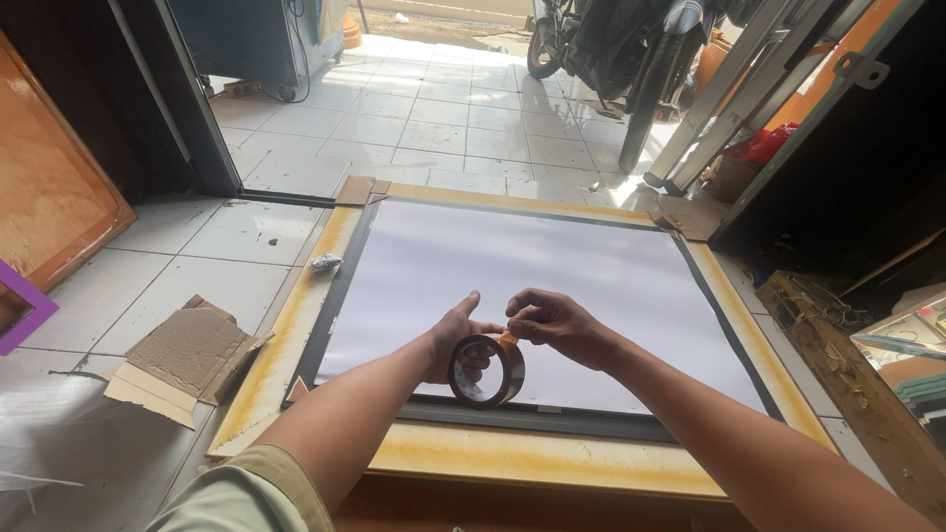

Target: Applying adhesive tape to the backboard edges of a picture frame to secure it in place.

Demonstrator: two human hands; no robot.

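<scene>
Far left of your hands: torn cardboard scrap (182,360) on the floor tiles. Your left hand (455,335) grips the brown tape roll (487,370), fingers through the core; your right hand (552,323) pinches its free end. Both hover together over the white panel (512,296) in the yellow-edged frame (296,335). Step looks like tape-end peeling; next needs a clean pull.

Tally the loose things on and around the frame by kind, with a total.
Tape roll, in the left hand, right hand at its end: 1
Cardboard pieces on the floor: 1
Crumpled foil ball: 1
Picture frame: 1
Total: 4
</scene>
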